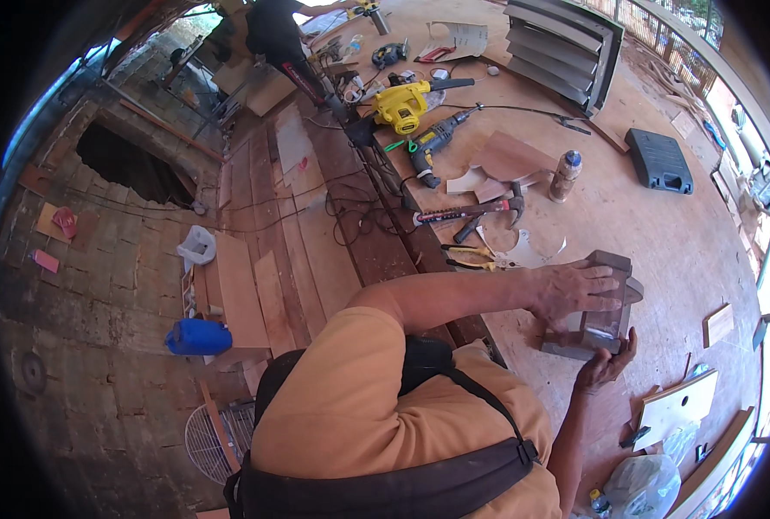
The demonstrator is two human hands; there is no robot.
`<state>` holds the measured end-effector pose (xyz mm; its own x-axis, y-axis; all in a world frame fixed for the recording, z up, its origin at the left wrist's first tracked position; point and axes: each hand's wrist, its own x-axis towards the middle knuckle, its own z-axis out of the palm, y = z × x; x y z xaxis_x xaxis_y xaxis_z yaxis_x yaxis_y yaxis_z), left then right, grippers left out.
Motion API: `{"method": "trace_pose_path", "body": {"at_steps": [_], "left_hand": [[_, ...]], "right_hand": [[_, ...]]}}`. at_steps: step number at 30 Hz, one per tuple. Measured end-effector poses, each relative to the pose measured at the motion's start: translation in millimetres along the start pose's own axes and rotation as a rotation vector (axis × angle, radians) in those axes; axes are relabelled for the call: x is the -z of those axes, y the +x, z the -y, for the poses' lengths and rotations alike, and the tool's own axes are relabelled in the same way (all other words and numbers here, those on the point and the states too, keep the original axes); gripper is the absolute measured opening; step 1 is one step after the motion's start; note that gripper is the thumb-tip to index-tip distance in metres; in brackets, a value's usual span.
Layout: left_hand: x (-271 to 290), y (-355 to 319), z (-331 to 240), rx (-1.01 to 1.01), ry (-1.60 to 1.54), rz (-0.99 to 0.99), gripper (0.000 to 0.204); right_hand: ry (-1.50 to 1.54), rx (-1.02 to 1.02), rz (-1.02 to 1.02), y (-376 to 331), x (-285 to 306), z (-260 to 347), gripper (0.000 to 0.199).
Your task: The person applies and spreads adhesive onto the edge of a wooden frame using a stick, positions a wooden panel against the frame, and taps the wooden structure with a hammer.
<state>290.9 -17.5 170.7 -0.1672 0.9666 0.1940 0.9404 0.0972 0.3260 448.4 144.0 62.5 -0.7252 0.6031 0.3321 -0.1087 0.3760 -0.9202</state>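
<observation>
A small grey-brown box-like piece with raised sides [586, 346] rests on the work table to my right. Across its top lies my left hand [575, 291], fingers stretched out and spread over the far part. My right hand [606, 363] grips the near edge, partly hidden by the piece. A rounded disc-like part [634, 290] sticks out beyond the left fingertips; I cannot make out what it is. Closest to my left wrist are yellow-handled pliers [470, 258] and white scraps [523, 251]. Beyond them is a claw hammer [515, 205].
Further along the table are a drill [437, 143], a yellow blower [402, 105], a bottle [565, 177], a black tool case [659, 161] and a louvred panel [558, 56]. A white board [677, 406] and plastic bag [643, 484] lie nearer. Another person [274, 35] stands far off.
</observation>
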Motion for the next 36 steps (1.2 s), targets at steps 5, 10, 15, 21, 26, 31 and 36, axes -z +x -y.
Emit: {"method": "trace_pose_path", "body": {"at_steps": [5, 10, 15, 21, 26, 31, 36], "left_hand": [[-23.5, 17.8, -23.9, 0.028, 0.173, -0.069, 0.082], [3.3, 36.6, -64.0, 0.146, 0.127, 0.145, 0.083], [-7.2, 16.8, -56.5, 0.268, -0.277, 0.216, 0.101], [10.4, 44.3, -70.9, 0.314, 0.032, 0.555, 0.098], [11.7, 61.5, -76.8, 0.258, 0.116, 0.586, 0.101], [-0.5, 61.3, -65.6, 0.123, 0.221, 0.445, 0.097], [4.8, 59.1, -74.3, 0.127, 0.244, 0.469, 0.09]], "right_hand": [[0.059, -0.134, -0.031, 28.3, 49.7, -57.3, 0.106], [0.212, -0.199, -0.084, 30.6, 67.9, -108.1, 0.085], [0.057, -0.16, -0.044, 49.4, 39.7, -52.8, 0.082], [0.068, -0.196, -0.071, 44.2, 45.0, -25.6, 0.087], [0.08, -0.211, -0.083, 41.3, 46.3, -29.3, 0.089], [0.076, -0.191, -0.079, 45.8, 47.4, -30.3, 0.087], [0.087, -0.204, -0.077, 45.4, 46.5, -33.1, 0.085]]}}
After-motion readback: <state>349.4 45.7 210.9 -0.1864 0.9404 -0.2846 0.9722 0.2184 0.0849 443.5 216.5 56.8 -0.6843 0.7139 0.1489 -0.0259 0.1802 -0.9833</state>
